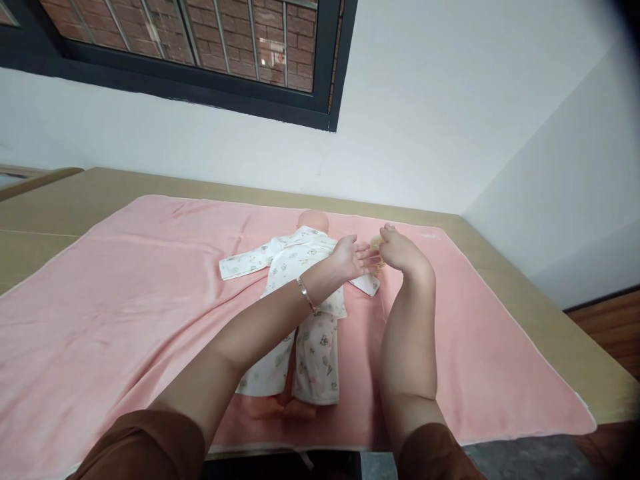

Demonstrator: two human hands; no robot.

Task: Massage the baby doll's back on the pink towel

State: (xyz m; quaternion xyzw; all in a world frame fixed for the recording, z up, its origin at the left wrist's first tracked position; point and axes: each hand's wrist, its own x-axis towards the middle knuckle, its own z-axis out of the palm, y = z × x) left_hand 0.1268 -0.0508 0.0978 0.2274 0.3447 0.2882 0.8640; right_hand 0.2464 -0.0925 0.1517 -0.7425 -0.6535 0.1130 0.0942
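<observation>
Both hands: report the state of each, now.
Left hand: open, fingers extended toward the right hand.
Right hand: bent at the wrist, beside a small yellowish item; whether its grip is closed on it cannot be told.

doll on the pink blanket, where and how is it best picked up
Probably by the trunk, just below the sleeves: left hand from the left, right hand from the right. The doll lies flat, sleeves spread outward, which should leave both sides of the trunk reachable.
</observation>
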